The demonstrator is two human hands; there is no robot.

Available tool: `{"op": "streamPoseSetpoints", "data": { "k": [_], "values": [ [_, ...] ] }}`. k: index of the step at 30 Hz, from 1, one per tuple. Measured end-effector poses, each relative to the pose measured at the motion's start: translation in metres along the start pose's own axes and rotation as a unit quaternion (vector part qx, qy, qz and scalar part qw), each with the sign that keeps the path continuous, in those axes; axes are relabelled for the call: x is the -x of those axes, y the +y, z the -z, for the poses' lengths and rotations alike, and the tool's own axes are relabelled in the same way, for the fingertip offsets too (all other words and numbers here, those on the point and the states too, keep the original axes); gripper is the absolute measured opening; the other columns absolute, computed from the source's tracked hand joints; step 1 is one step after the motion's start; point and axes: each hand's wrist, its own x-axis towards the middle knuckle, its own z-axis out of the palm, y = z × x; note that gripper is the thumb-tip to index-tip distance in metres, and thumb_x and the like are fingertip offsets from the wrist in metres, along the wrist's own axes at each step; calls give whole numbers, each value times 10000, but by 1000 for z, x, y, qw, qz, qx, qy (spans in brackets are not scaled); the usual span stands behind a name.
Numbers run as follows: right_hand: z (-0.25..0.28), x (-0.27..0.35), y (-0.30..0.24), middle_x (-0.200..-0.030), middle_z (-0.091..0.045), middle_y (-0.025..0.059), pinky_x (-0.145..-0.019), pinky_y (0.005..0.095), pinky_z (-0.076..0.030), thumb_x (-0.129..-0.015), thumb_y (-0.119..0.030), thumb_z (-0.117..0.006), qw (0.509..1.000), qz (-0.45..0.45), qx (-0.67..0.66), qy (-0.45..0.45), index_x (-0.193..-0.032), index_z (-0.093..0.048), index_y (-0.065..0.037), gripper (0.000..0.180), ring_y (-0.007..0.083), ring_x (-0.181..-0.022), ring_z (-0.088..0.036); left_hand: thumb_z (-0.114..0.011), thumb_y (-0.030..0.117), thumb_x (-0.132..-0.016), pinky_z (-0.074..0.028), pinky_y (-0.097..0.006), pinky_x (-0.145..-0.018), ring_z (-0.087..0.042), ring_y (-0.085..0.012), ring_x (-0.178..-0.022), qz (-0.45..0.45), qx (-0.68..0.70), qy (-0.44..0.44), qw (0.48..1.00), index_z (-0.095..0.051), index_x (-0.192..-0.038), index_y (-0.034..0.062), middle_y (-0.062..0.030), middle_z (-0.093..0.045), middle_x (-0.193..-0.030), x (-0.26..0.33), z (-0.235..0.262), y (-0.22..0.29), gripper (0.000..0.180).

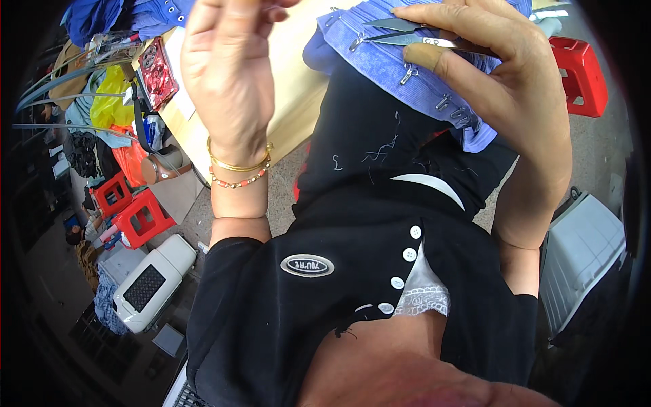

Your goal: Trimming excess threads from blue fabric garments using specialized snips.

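Observation:
Across my dark trousered lap and the table edge lies a blue-purple ribbed cloth garment, with several small metal clasps along its edge. My right hand is closed around a pair of thread snips. Their blades are parted and lie over the cloth, with the tips close to one of the clasps. To the left, my left hand is raised above the table, its fingers curled together. The top edge of the picture cuts those fingers off, so whatever they may hold is hidden.
The pale wooden table runs beneath both hands. A red patterned packet lies at its left side, near more blue cloth. Red stools stand left, another red stool right. A grey-white bin is at my right.

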Motion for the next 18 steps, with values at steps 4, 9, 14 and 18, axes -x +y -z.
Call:
{"op": "streamPoseSetpoints", "data": {
  "k": [4, 9, 14, 18],
  "values": [
    [9, 7, 15, -673, -591, 71, -538, 262, -382, -729, -88, -776, 999, -34, 0, 12, -984, -714, 13, 281, 136, -579, -509, -426, 250, -1027, -449, -392, -904, -582, -248, -972, -18, -63, -56, 996, -543, -820, 0, -156, -600, -964, -6, 17, -7, 344],
    [11, 14, 21, -683, -615, 51, -543, 252, -382, -739, -59, -765, 998, -59, 22, 20, -1004, -715, 6, 277, 109, -587, -511, -534, 115, -962, -442, -266, -849, -583, -151, -959, 38, -331, -83, 939, -662, -1046, -34, -102, -628, -1104, 12, -7, -16, 214],
    [5, 21, 22, -687, -623, 51, -545, 250, -399, -740, -50, -765, 995, -53, 48, 73, -992, -713, 11, 264, 102, -591, -535, -609, 60, -909, -449, -241, -827, -576, -127, -957, 33, -345, -125, 930, -675, -1098, -4, -90, -629, -1089, 15, -16, -15, 210],
    [6, 26, 24, -695, -630, 44, -547, 249, -405, -727, -41, -772, 991, -96, 3, 89, -990, -714, 12, 274, 93, -599, -544, -636, 36, -885, -447, -246, -843, -570, -132, -961, -3, -356, -140, 924, -681, -1054, -7, -90, -624, -1077, 11, -13, -17, 181]
  ]
}}
